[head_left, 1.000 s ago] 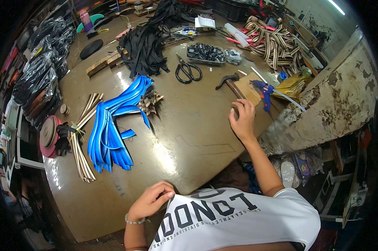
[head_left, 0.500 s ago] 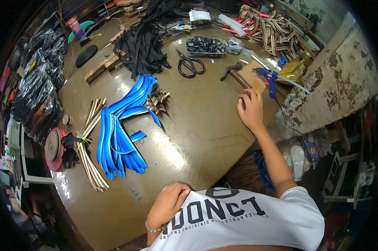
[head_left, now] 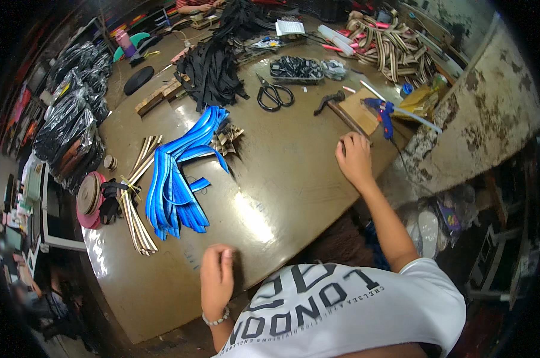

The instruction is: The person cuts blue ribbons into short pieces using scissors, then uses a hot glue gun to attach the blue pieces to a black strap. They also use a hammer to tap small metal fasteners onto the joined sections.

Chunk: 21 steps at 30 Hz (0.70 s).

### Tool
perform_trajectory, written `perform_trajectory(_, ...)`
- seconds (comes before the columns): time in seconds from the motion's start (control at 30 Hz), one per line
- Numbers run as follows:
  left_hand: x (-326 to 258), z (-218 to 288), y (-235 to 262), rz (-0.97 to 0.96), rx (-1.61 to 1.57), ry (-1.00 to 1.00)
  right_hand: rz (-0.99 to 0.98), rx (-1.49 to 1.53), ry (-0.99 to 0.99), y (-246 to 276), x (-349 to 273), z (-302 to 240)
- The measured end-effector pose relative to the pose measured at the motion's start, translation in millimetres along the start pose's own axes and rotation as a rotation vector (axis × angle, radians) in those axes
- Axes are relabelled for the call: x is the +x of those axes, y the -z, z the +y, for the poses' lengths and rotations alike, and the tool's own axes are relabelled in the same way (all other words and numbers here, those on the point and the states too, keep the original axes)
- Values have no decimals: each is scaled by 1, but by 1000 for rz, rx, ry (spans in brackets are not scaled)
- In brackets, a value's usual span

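My left hand (head_left: 217, 274), with a beaded bracelet at its wrist, is over the near table edge, fingers curled in loosely and nothing seen in them. My right hand (head_left: 354, 157) rests on the table by the right edge, fingers bent and slightly apart, holding nothing. Just beyond it are a board with a dark edge (head_left: 360, 111) and a blue glue gun (head_left: 384, 115). A fanned bundle of blue striped webbing straps (head_left: 173, 194) lies left of centre. Beside it sits a tied bundle of cream and brown straps (head_left: 135, 209).
Black-handled scissors (head_left: 274, 95) lie mid-table, near a clear tub of black buckles (head_left: 297, 68). Black straps (head_left: 209, 71) are heaped at the back, striped straps (head_left: 395, 48) at the back right. Webbing rolls (head_left: 91, 194) sit at the left edge. Another person's hand (head_left: 205, 8) shows far back.
My left hand has let go of the shirt hem and moved left and forward over the table. My right hand has stayed nearly in place. The view has shifted slightly.
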<state>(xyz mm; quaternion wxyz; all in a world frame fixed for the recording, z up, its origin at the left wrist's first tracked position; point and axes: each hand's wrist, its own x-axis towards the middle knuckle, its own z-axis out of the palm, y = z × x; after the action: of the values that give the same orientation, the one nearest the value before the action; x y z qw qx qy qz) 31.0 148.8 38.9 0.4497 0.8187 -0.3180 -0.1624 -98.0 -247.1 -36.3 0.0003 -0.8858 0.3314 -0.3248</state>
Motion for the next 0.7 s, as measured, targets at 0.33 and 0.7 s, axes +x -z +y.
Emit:
perform_trajectory(0.33, -41, -37, -85, 936, 640, 161, -236, 233, 219, 9, -4, -2)
perform_trajectory(0.7, -32, -30, -85, 1003, 526, 129, -366, 330, 346, 19, -5, 8)
